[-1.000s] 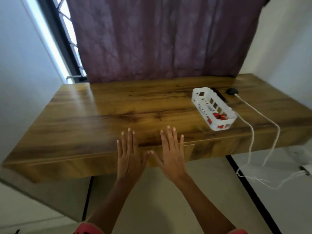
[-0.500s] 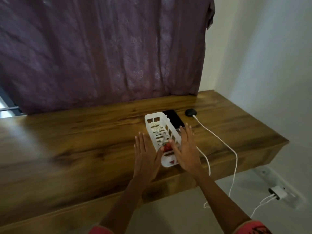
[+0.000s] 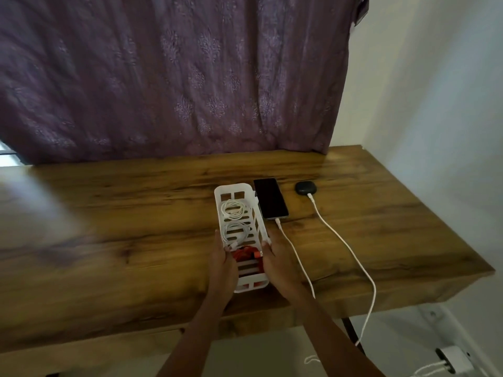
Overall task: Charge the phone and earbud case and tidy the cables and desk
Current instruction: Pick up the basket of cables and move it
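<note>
**Both hands on the cable basket, phone and earbud case plugged in**

Head camera view: a person stands at a wooden desk (image 3: pixel 114 240) in front of a purple curtain (image 3: pixel 174 77). The left hand (image 3: pixel 221 263) and right hand (image 3: pixel 280 263) lie flat-fingered against the long sides of a white slotted basket (image 3: pixel 245 284), pressing it between them rather than curling around it. Inside sit two coiled white cables (image 3: pixel 232 209) and a red cable (image 3: pixel 245 254). Just beside the basket's right side lies a dark phone (image 3: pixel 270 198), a white charging cable (image 3: pixel 296 257) in its near end. Further right, the black earbud case (image 3: pixel 305 188) has its own white cable (image 3: pixel 351 254), which trails over the desk edge towards a wall charger (image 3: pixel 451 360) (low on the wall).

The risk: the right hand rests close to the phone's cable, so shifting the basket could snag it and tug the plug loose or nudge the phone.
</note>
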Demonstrator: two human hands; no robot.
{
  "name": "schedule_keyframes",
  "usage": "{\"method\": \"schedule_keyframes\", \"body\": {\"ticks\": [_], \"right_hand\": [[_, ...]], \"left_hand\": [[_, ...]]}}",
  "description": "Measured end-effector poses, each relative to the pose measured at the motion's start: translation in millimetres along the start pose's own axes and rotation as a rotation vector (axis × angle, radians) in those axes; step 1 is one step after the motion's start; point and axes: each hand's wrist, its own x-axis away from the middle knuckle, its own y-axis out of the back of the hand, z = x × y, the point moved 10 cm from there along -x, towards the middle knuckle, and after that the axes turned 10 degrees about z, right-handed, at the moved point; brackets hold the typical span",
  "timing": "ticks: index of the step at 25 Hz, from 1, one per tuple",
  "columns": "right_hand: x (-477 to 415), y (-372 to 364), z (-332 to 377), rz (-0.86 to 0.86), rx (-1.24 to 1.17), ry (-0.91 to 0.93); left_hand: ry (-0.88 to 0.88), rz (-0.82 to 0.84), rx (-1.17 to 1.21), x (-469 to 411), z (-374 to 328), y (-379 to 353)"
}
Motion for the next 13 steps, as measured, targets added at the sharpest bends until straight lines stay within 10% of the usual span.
{"method": "schedule_keyframes", "body": {"ticks": [13], "right_hand": [[12.9, 127.3, 47.0, -0.262, -0.102, 0.063]], "left_hand": [[-0.086, 0.238, 0.221, -13.0, -105.5, -62.5]]}}
